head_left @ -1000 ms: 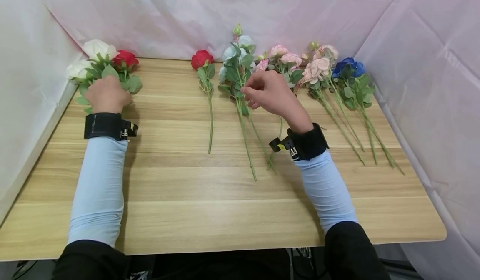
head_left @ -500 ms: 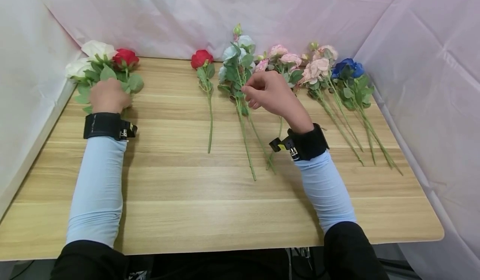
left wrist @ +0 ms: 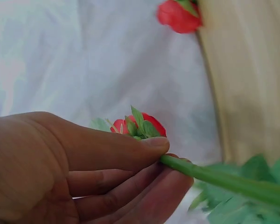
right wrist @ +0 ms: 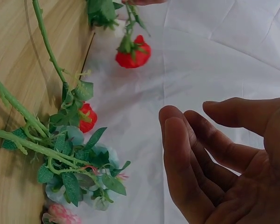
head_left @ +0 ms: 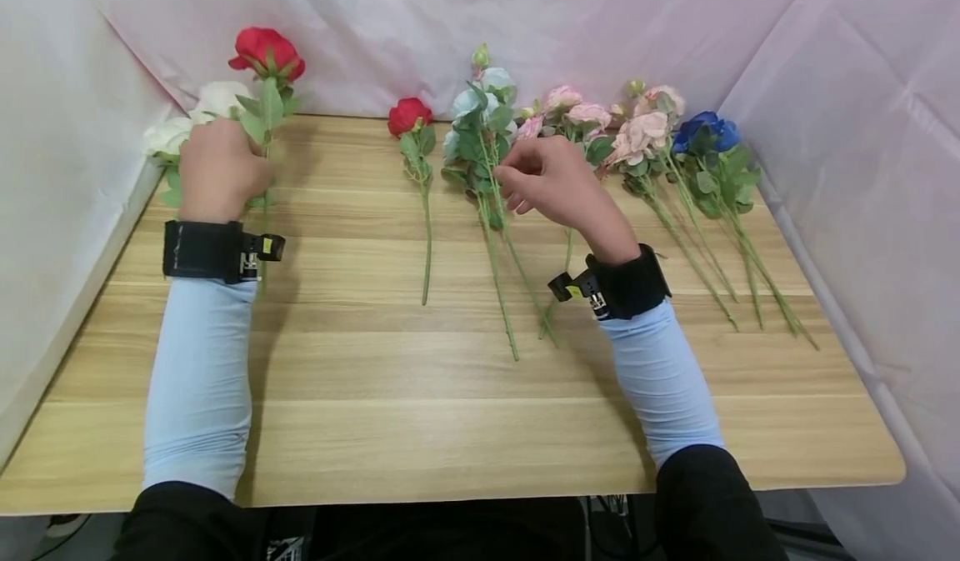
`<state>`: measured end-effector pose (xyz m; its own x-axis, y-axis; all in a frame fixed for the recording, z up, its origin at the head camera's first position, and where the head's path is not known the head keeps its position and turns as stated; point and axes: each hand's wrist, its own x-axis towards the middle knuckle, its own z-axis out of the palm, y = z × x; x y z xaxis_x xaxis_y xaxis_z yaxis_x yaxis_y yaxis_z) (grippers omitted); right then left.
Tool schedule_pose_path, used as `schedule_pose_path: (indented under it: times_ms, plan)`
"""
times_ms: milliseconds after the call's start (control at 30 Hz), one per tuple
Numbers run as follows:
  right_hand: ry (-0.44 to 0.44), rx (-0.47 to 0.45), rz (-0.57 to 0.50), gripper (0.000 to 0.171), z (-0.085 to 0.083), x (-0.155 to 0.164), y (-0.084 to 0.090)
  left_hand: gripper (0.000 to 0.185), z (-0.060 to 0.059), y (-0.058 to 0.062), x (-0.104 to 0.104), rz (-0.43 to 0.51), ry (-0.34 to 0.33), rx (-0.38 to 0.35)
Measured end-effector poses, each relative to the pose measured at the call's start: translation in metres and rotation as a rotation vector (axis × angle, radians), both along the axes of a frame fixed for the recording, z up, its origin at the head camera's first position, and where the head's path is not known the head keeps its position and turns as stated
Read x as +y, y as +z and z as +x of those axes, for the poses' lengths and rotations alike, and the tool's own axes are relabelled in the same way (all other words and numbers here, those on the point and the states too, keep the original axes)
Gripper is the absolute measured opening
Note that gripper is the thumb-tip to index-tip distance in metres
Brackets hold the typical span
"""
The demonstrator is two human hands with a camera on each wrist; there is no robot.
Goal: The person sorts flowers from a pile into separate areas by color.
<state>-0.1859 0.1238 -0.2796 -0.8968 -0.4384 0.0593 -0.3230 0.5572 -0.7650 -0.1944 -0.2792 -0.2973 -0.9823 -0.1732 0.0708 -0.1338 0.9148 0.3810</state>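
Observation:
My left hand pinches the green stem of a red rose between thumb and fingers, its bloom raised above the back edge of the table. In the left wrist view the stem runs out past the fingertips to the right. White roses lie just beside and behind this hand. My right hand hovers over the light blue flowers, fingers loosely bent. The right wrist view shows a gap between its thumb and fingers, with nothing held.
Another red rose lies on the wooden table. Pink flowers, peach flowers and blue flowers lie in a row to the right, stems towards me. White cloth walls the back and sides.
My left hand has lifted the red rose up from beside the white roses, and its bloom now stands higher. The right hand has kept its place over the light blue flowers.

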Motion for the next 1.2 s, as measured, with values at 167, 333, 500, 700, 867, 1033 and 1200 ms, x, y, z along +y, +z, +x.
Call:
schedule_pose_path:
  times_ms: [167,333,500,700,867,1033,1200]
  plan:
    - [-0.006,0.008,0.004,0.017,-0.001,0.001,0.000,0.039,0.009,0.017,0.014,0.011,0.005,0.092]
    - [0.000,0.014,0.010,0.017,-0.001,0.001,0.001,0.037,0.015,0.025,0.021,0.025,0.004,0.147]
    - [-0.009,0.015,0.020,0.017,-0.002,0.001,0.001,0.026,0.015,0.027,0.029,0.054,-0.020,0.164]
    - [-0.004,-0.020,0.000,0.016,-0.003,-0.001,-0.004,0.029,0.015,0.028,0.055,0.133,-0.122,0.064]
    - [0.019,-0.041,0.011,0.018,-0.002,-0.008,-0.009,0.030,0.021,0.027,0.092,0.202,-0.244,-0.001]
    - [0.063,-0.089,0.004,0.022,0.000,-0.022,-0.014,0.025,0.031,0.022,0.126,0.257,-0.337,-0.006]
    - [0.112,-0.126,-0.053,0.026,0.004,-0.036,-0.019,0.018,0.040,0.016,0.148,0.305,-0.419,0.051]
